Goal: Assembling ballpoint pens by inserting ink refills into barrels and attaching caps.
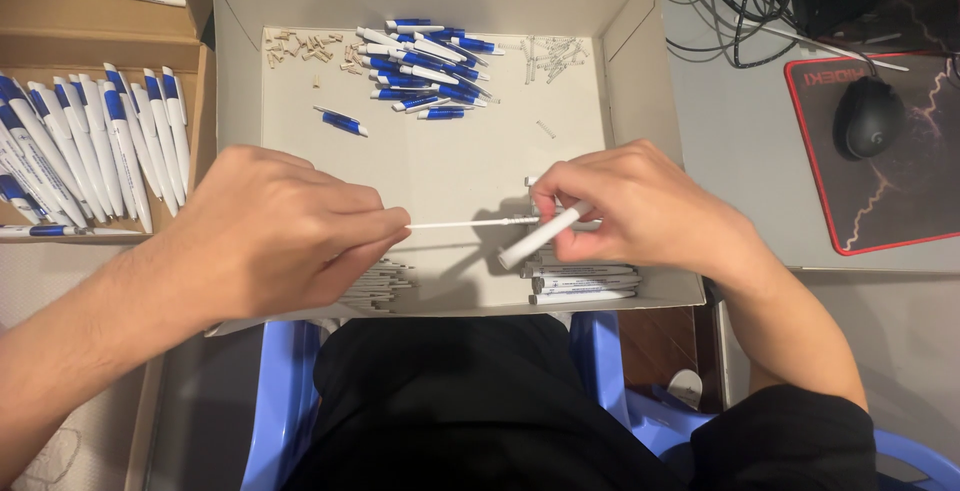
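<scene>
I'm at a computer desk turned into a small assembly spot, at home or in an office, I can't tell which. A mouse sits on its dark mat beside tangled cables, while cardboard boxes hold sorted pen parts and finished pens.

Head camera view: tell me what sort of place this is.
Probably a home desk used for pen assembly: a cardboard tray of pen parts, finished pens alongside, a computer mouse on its pad.

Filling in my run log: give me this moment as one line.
left hand: pinches thin white refill | right hand: holds white pen barrel | refill tip at barrel | over cardboard box | blue-white pen parts piled at far side
</scene>
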